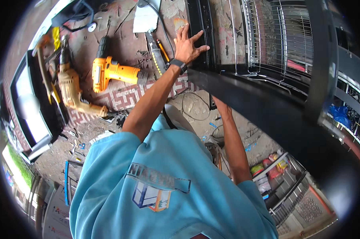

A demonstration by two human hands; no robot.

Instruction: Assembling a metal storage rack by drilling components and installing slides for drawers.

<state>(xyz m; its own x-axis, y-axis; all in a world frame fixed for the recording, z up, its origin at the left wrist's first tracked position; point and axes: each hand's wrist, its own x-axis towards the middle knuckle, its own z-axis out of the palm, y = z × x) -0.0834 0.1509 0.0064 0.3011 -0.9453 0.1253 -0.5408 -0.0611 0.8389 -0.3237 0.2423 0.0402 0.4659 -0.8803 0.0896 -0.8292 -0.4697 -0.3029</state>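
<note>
My left hand (188,46), with a dark band at its wrist, is spread out, its fingers reaching to the edge of a black metal frame (200,24). My right hand (221,105) is lower down by the black frame's near end. A broad black bar (259,101) crosses in front of it and hides its fingers. Beside my left wrist lie a long tool with a yellow-dotted edge (155,53) and a yellow pencil (163,50). Further left rests an orange cordless drill (116,72), and past it a tan power drill (73,83).
A hammer (42,63) lies at the far left, near a black-framed panel (29,103). White paper (146,18) and a dark cable are at the top. Wire racks (275,36) stand on the right inside black framing. Scraps litter the floor (196,105); colourful packets (269,169) lie lower right.
</note>
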